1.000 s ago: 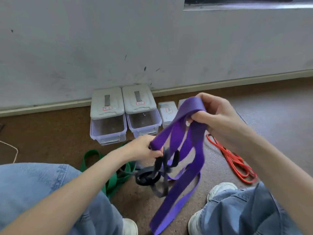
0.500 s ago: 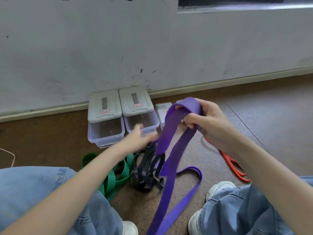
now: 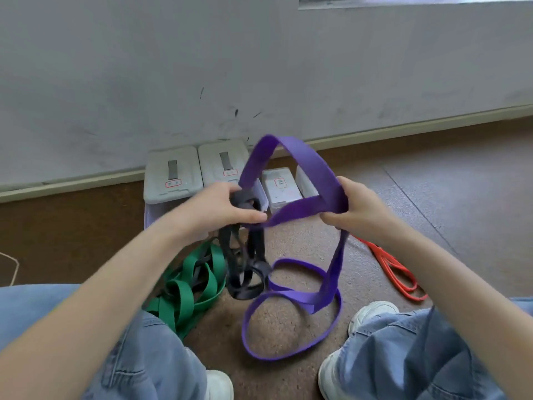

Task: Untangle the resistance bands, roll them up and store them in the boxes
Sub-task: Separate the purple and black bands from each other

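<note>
Blue jeans (image 3: 403, 356) (white shoes (image 3: 372, 313))

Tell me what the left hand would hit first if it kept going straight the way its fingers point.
The left hand, gripping the black band, points toward the right hand. The purple band stretched between them looks like the first thing in its line; depth is hard to judge.

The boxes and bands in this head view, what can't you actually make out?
- Labels on the boxes: too small to read.
- Fronts of the two larger boxes: hidden by the left hand and forearm.
- Fourth box: mostly behind the purple band.
- Whether the black band is still looped through the purple one: overlapping strands, unclear.
- Green band: partly behind the left arm and knee.
- Red band: near end hidden by the right arm.
</note>
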